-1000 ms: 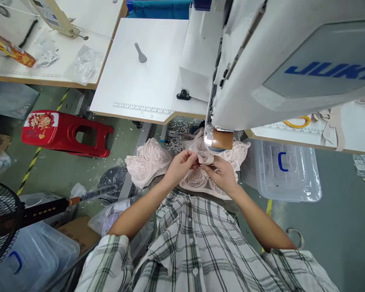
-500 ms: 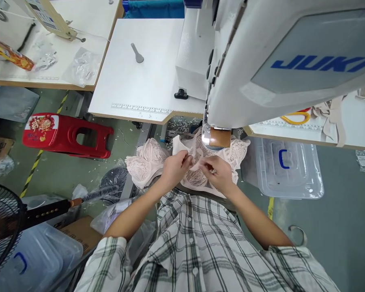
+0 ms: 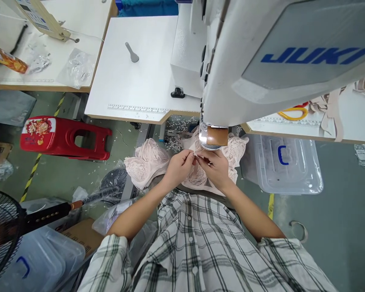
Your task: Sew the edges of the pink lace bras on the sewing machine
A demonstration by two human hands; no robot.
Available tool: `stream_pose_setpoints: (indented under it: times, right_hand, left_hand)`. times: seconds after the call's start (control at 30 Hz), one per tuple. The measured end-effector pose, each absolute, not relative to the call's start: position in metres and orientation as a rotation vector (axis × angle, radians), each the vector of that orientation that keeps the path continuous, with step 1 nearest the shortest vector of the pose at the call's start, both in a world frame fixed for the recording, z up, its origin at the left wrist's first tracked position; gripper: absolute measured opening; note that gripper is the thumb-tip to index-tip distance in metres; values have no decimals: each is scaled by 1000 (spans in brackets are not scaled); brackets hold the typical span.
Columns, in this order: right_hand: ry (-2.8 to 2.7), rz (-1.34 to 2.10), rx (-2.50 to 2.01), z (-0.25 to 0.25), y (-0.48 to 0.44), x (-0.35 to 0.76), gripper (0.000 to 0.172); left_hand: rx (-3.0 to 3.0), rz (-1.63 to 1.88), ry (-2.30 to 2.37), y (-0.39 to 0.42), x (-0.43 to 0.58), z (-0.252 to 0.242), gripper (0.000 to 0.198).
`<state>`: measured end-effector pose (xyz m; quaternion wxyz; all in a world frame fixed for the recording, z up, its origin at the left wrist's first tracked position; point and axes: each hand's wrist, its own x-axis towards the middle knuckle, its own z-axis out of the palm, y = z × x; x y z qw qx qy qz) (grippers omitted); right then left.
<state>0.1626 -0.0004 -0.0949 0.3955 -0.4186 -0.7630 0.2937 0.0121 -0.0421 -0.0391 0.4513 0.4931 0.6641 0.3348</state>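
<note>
Several pale pink lace bras lie in my lap below the sewing machine (image 3: 225, 89). My left hand (image 3: 180, 165) and my right hand (image 3: 214, 167) meet fingertip to fingertip over the nearer lace bra (image 3: 205, 183), just in front of the machine's needle area. Both are closed in a pinch on a bit of its pale fabric; the exact part is hidden by the fingers. Beyond my right hand, more lace (image 3: 235, 154) spreads under the machine head. To the left of my left hand sits another lace bra cup piece (image 3: 146, 162).
A white table (image 3: 140, 81) with a printed ruler edge holds a grey tool (image 3: 132, 52). Yellow scissors (image 3: 293, 113) and fabric strips (image 3: 333, 113) lie at right. Around me stand a red stool (image 3: 63, 137), a clear plastic box (image 3: 292, 170) and a fan (image 3: 3, 235).
My hands have come together, fingertips now meeting where they were slightly apart. A raised pale fabric edge beside my left hand has dropped from sight. The view has shifted slightly.
</note>
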Motion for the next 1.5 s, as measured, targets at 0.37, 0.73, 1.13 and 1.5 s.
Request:
stream_pose_setpoints:
  times: [0.37, 0.73, 1.13, 1.5]
  right_hand:
    - [-2395, 419, -1420, -60, 110, 260, 41]
    - [-2551, 200, -1838, 17, 164, 337, 30]
    - [-2299, 785, -1371, -25, -34, 298, 29]
    - [-2312, 781, -1267, -43, -19, 235, 32]
  left_hand:
    - [1455, 643, 1685, -19, 10, -52, 44]
    - [1330, 672, 1606, -24, 3, -24, 44]
    - [617, 937, 1167, -28, 2, -28, 35]
    - [950, 785, 1343, -31, 14, -13, 19]
